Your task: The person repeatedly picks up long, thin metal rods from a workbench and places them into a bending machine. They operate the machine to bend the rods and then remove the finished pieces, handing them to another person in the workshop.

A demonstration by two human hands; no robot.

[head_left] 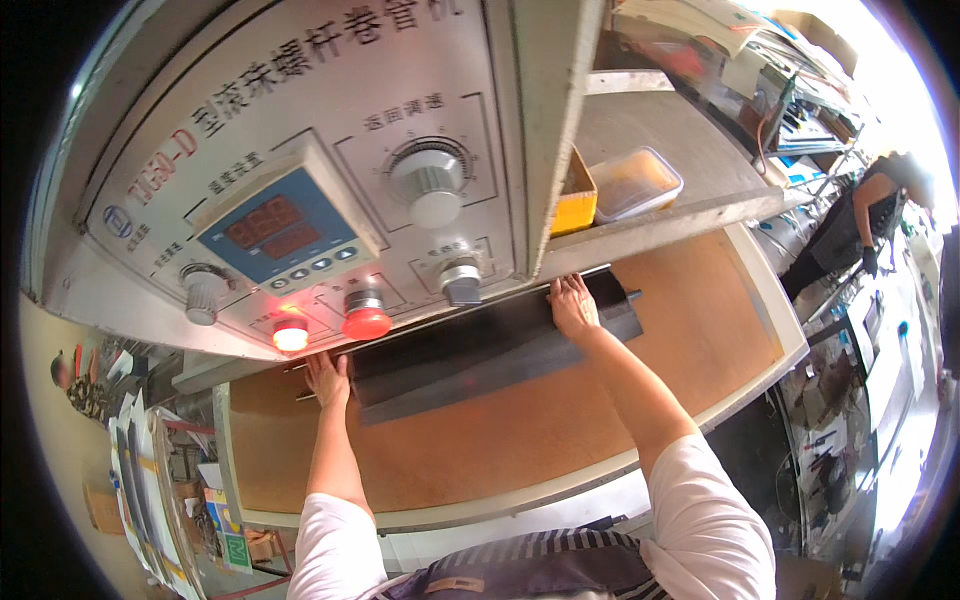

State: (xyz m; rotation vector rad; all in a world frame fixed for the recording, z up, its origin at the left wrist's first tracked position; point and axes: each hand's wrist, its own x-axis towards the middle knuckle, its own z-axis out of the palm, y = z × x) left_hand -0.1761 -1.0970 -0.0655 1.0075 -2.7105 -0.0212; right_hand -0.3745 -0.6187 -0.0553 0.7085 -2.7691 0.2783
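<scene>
A dark sheet [470, 375] lies on the brown-topped counter [450, 475], just below the middle of the view at 6 o'clock. Off its 9 o'clock end, the left hand [328, 380] reaches forward, its fingers open and outstretched; whether they touch the sheet I cannot tell. At the sheet's 2 o'clock, the right hand [573, 308] rests palm down near the far edge, its fingers extended and open rather than closed around it. A control panel [330, 130] fills 10 to 12 o'clock, carrying a glowing red lamp [290, 335] and a red button [367, 316]. Toward 1 o'clock sit a yellow box [574, 205] and a clear plastic container [640, 186]. Near 3 o'clock, another person [868, 215] in dark clothing stands bent over.
</scene>
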